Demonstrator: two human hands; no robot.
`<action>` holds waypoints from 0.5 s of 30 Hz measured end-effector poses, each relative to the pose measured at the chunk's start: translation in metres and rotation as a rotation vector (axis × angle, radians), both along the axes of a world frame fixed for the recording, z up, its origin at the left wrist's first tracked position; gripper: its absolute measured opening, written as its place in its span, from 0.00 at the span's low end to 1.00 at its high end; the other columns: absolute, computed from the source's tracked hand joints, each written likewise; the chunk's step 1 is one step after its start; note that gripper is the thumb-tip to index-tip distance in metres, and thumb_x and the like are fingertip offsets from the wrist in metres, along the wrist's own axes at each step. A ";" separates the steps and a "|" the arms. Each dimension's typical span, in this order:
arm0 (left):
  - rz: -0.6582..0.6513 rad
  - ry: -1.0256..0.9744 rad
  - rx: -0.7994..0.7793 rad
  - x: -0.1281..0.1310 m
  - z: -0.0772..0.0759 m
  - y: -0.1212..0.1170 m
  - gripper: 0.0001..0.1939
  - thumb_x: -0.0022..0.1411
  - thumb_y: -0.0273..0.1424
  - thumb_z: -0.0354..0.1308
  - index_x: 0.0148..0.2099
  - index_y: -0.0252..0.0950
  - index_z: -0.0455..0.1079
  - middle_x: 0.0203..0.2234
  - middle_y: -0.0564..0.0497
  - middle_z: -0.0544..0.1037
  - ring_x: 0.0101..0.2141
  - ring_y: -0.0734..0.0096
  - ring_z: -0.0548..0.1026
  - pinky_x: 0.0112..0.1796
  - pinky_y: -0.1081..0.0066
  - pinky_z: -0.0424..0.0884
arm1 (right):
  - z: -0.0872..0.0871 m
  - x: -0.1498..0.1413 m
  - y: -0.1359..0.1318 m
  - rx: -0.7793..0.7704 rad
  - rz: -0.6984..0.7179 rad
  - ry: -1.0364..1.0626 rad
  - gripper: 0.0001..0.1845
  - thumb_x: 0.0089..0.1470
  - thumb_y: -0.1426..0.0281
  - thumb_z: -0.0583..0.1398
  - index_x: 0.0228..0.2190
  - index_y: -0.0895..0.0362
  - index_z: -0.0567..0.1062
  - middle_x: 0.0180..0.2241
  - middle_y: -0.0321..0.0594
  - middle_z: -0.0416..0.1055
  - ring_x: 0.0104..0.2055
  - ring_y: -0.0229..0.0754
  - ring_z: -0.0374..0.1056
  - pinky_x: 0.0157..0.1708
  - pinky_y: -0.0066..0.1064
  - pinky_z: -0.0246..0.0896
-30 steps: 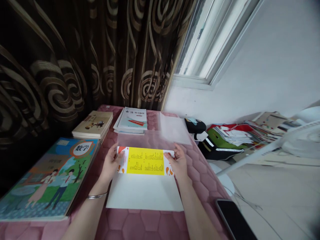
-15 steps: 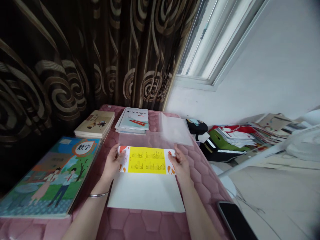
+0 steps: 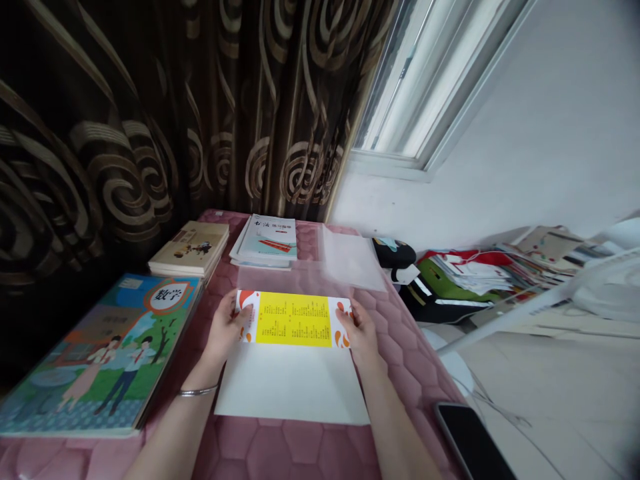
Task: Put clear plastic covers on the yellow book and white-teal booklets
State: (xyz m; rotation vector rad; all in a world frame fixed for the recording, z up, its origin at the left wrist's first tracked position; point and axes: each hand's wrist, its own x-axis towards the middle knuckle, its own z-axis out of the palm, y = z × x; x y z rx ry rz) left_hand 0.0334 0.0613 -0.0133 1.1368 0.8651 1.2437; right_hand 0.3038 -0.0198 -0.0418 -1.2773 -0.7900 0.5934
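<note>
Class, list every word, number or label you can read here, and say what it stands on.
"数学": on the blue textbook; the smaller lines on its cover are too blurred to read.
Perhaps "书法": on the white booklet, too blurred to be sure.
Yellow-and-white printed strip: print too small to read.
Beige book: title too blurred to read.

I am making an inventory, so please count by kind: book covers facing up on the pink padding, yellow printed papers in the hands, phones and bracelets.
Book covers facing up: 3
Yellow printed paper, held by left hand and right hand: 1
Phone: 1
Bracelet: 1
Total: 6
</note>
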 end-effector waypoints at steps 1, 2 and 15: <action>0.009 0.008 0.006 0.000 -0.001 0.000 0.30 0.47 0.41 0.70 0.50 0.37 0.65 0.41 0.47 0.79 0.38 0.62 0.79 0.40 0.64 0.76 | 0.002 -0.001 -0.001 -0.007 0.026 0.032 0.25 0.43 0.54 0.69 0.43 0.50 0.76 0.35 0.36 0.78 0.35 0.45 0.75 0.34 0.35 0.73; 0.017 0.016 0.012 0.000 -0.001 0.001 0.30 0.47 0.42 0.70 0.49 0.37 0.65 0.40 0.47 0.79 0.37 0.63 0.79 0.39 0.65 0.76 | 0.004 -0.002 -0.001 -0.013 0.044 0.065 0.24 0.43 0.54 0.69 0.41 0.50 0.76 0.35 0.36 0.78 0.35 0.45 0.75 0.34 0.35 0.73; 0.041 0.060 0.036 0.001 -0.004 0.003 0.29 0.47 0.45 0.70 0.47 0.36 0.67 0.37 0.47 0.80 0.32 0.64 0.79 0.34 0.66 0.77 | 0.015 -0.013 -0.003 0.018 0.034 0.184 0.23 0.39 0.56 0.71 0.36 0.51 0.74 0.33 0.34 0.78 0.33 0.46 0.76 0.33 0.37 0.73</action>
